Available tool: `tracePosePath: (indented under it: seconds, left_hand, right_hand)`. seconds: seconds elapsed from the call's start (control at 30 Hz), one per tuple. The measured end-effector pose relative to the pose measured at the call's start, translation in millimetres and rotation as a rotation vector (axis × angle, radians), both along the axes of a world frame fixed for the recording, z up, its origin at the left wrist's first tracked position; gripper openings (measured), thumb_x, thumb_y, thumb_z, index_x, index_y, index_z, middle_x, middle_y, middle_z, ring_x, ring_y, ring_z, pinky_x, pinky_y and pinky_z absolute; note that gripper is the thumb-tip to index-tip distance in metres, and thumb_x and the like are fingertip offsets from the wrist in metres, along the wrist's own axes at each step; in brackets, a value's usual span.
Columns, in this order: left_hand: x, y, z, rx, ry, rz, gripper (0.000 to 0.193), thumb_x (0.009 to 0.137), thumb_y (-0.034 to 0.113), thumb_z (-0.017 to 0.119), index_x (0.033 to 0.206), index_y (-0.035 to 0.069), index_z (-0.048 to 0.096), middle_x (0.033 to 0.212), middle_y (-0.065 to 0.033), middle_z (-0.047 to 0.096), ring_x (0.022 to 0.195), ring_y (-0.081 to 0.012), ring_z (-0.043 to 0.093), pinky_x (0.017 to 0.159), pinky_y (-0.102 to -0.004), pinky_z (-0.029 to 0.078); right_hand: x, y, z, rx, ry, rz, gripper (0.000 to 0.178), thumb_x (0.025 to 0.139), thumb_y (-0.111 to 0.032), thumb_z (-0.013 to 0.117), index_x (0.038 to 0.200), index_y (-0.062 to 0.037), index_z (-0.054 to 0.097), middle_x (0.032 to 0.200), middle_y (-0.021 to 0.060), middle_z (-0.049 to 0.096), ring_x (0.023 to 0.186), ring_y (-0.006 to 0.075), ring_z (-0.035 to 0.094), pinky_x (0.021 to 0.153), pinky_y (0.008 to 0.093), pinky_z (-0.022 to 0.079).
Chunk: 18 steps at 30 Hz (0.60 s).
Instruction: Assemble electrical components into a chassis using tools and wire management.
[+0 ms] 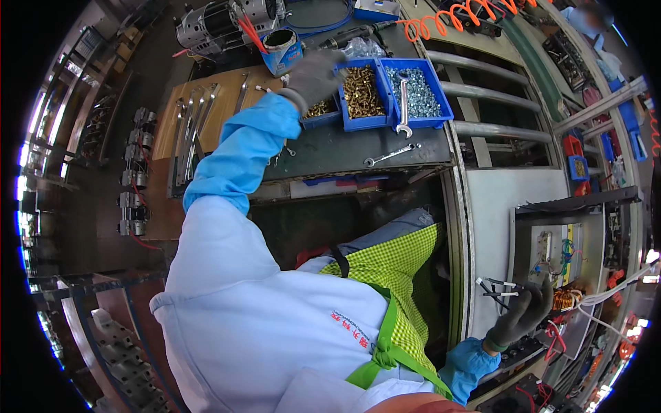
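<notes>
My left hand (313, 80), in a grey glove, reaches over a small blue bin (321, 120) of brass-coloured bolts and touches or nearly touches the larger bin beside it. Its fingers are blurred, and whether they hold anything is unclear. That larger blue bin (365, 124) holds brass bolts (363, 93); another blue bin (441, 118) holds silvery nuts or bolts, with a wrench (403, 107) across it. At the lower right my gloved right hand (525, 315) has its fingers apart, beside black wires with white ends (497, 289) and an open metal housing (599, 237) containing wiring.
Another wrench (390, 155) lies near the bench's front edge. Several wrenches (195, 127) lie at left, near motors (213, 27) and a blue can (282, 55). Metal rollers (496, 131) run to the right; an orange coiled hose (447, 20) hangs above. A copper coil (566, 299) sits by the housing.
</notes>
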<state>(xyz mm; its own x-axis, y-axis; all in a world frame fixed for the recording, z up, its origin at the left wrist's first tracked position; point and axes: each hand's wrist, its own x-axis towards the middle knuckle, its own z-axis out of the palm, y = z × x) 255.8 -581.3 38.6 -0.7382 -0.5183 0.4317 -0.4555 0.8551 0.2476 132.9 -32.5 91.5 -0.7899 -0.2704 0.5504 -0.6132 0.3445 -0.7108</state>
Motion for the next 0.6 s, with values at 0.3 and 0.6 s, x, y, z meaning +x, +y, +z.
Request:
tracePosePath:
  seconds: [0.3, 0.6]
  left_hand:
    - [-83, 20, -29, -0.17, -0.758, 0.09, 0.011, 0.078, 0.013, 0.062, 0.084, 0.011, 0.071, 0.093, -0.0123, 0.067, 0.094, -0.0321, 0.059, 0.081, -0.0482, 0.04]
    - [-80, 33, 19, -0.135, -0.646, 0.091, 0.033, 0.08, 0.012, 0.056, 0.113, 0.014, 0.061, 0.097, -0.0138, 0.067, 0.091, -0.032, 0.063, 0.077, -0.0489, 0.046]
  right_hand:
    - [2, -31, -8, 0.198, 0.182, 0.204, 0.039, 0.083, 0.003, 0.05, 0.122, 0.0023, 0.048, 0.12, 0.0156, 0.051, 0.083, 0.0193, 0.057, 0.072, 0.0292, 0.048]
    - [20, -17, -44, 0.164, -0.062, 0.172, 0.036, 0.085, -0.003, 0.053, 0.12, 0.0026, 0.05, 0.115, 0.0144, 0.053, 0.083, 0.0185, 0.058, 0.074, 0.0304, 0.048]
